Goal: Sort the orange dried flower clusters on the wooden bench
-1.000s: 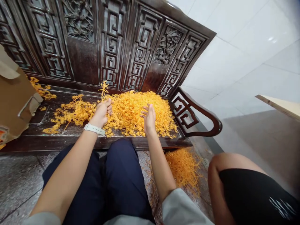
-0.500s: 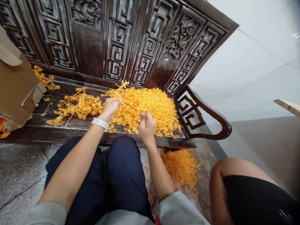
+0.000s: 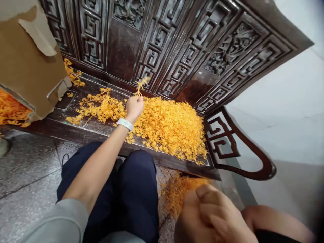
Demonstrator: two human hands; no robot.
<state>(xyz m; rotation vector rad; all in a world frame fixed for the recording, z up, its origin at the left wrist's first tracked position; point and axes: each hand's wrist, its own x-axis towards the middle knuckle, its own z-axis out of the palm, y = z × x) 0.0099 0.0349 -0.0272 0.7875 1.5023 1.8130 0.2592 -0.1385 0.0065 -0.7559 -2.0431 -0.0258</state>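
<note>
A white tiled wall (image 3: 278, 125) and a speckled grey stone floor (image 3: 32, 175) lie around a long, dark brown, shiny wooden bench (image 3: 76, 131) with a carved back. On its seat is a big heap of small, frilly, yellow-orange pieces (image 3: 172, 125), near the curved wooden armrest (image 3: 263, 165). Beside it lie some yellow-orange branching stems (image 3: 106, 108). A torn brown cardboard box (image 3: 27, 57) stands at the far left, with more orange bits inside.

The left hand (image 3: 135, 107), with a pale watch band (image 3: 125, 124) on its wrist, pinches a thin yellow-orange sprig (image 3: 140, 87). The sprig sticks up above the fingers, at the left edge of the big heap.

The right hand (image 3: 212, 212) has changed the most. Half a second ago it was near the left hand, in front of the heap. Now it is back, low and close to the camera, above a messy pile of thin orange stalks (image 3: 174, 189) on the floor. Its fingers are curled in, but it is blurry, so I can't tell if anything is in them.

So the hands are now well apart. I think work on this sprig is partly done, because its tip still has little branches.
</note>
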